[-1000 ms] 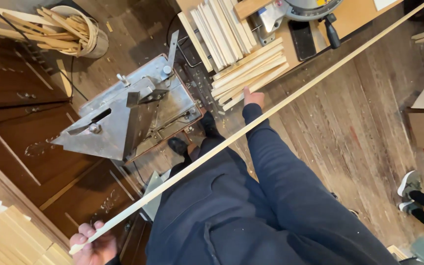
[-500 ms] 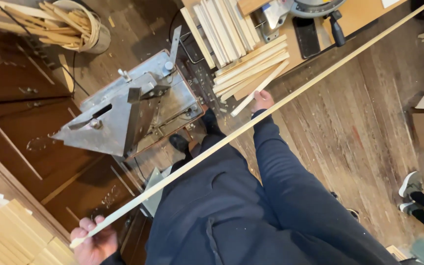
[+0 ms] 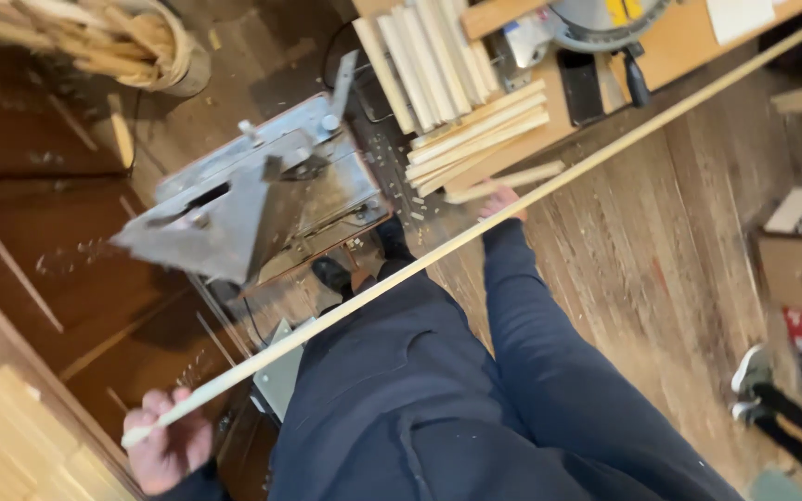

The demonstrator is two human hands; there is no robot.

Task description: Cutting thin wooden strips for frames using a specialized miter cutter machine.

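Long, thin, pale wooden strip (image 3: 475, 237): it runs on a slant from our left hand (image 3: 167, 450) up past our right hand (image 3: 501, 200) and on towards the far edge of the view. Our left hand is closed around the strip's near end, fingers curled over it, down beside our dark blue trousers (image 3: 438, 390). Our right hand is stretched far out in front, and the strip crosses just over it. That hand touches a short pale wooden stick (image 3: 505, 181), but blur keeps us from telling whether the fingers are closed on it or merely resting against it.

Just beyond the right hand lies a loose pile of short pale wooden slats (image 3: 471, 130) on an orange-brown board (image 3: 689, 42), with a miter saw (image 3: 605, 19) further off. Between our two hands, on the far side of the strip, stands a grey metal machine with a sloped plate (image 3: 243, 209), and our dark shoe (image 3: 331, 274) shows just under it. Well beyond the left hand, a round pale basket of wooden offcuts (image 3: 155, 46) sits on the worn plank floor (image 3: 661, 269). Close beside the left hand is a stack of light wooden pieces (image 3: 11, 445). Far off to the right of our right hand are a cardboard box (image 3: 795, 255) and another person's shoe and dark trouser leg (image 3: 772, 390).
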